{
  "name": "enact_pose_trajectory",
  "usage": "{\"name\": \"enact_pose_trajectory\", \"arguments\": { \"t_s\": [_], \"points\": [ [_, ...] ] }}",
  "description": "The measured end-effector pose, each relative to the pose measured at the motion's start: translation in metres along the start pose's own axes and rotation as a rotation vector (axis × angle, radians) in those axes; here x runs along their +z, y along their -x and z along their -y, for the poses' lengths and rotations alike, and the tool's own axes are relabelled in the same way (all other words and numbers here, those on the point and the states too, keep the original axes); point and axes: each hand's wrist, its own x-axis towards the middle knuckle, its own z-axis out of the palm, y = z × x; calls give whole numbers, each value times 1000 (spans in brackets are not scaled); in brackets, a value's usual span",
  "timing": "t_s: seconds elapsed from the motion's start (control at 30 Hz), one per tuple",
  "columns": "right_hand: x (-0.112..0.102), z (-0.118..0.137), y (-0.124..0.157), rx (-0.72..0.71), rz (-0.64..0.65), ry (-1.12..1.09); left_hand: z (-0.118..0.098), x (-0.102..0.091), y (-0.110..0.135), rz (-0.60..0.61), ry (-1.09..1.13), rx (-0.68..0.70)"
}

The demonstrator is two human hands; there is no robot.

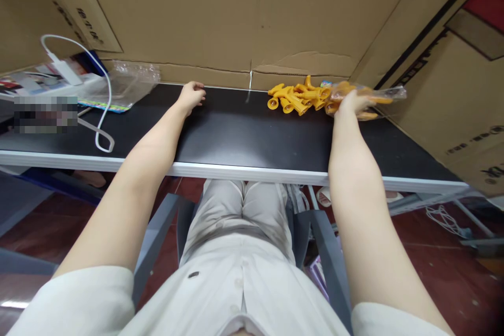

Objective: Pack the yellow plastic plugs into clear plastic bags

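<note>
My left hand (191, 96) rests at the far part of the black tabletop, its fingers loosely bent and a little apart, with nothing seen in them. On the right, my right hand (353, 103) is closed on a clear plastic bag (398, 93) that has yellow plastic pieces inside. Its fingertips are partly hidden by the bag and the back of the hand. Just left of the bag lies a pile of loose yellow plastic pieces (291, 97), branching in shape, several with round cup-like ends.
Cardboard walls (220, 16) close off the back and right of the table (252, 139). At the left lie a flat clear plastic package (132, 84), a white charger (66, 71) with a looping cable (109, 110), and printed packets. A grey chair armrest (155, 236) flanks my body.
</note>
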Motion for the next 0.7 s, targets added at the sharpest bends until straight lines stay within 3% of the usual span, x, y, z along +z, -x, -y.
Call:
{"name": "enact_pose_trajectory", "arguments": {
  "t_s": [0.1,0.17,0.3,0.4,0.5,0.6,0.7],
  "points": [
    [-21,10,35,14,30,58,1,0,-1,13,-22,1],
    [-31,18,42,88,56,69,1,0,-1,17,-31,1],
    [-34,35,22,481,30,108,1,0,0,13,-41,5],
    [-32,43,13,316,57,152,1,1,-1,14,-48,3],
    [-30,44,19,144,249,170,1,1,0,19,-53,13],
    [-28,39,25,109,419,210,0,1,2,23,-60,17],
    [-23,32,23,75,415,238,-1,1,4,31,-61,20]
  ]
}}
